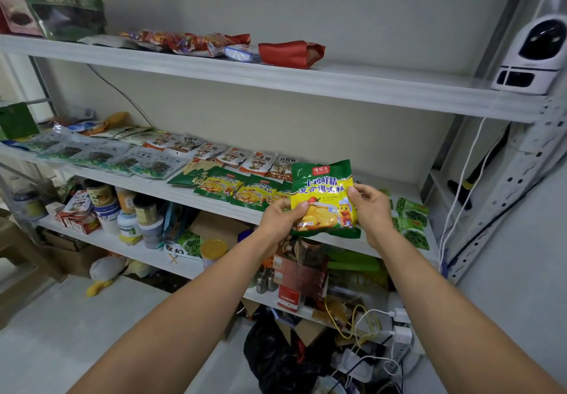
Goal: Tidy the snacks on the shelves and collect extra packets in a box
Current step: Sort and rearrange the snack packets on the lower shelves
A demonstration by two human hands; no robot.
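Green packet (325, 191) edges hide under left hand (280, 220) and right hand (372, 206), both pinching it; yellow front, crinkled.

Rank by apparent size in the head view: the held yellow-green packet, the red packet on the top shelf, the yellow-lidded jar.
Largest: yellow-green packet, though it is nearest the camera.
Then: red packet.
Smallest: yellow-lidded jar.

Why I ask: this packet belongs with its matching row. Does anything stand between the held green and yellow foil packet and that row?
Nothing visible does. The left hand and right hand hold the green and yellow foil packet just right of the matching row on the white shelf; it hides the spot behind.
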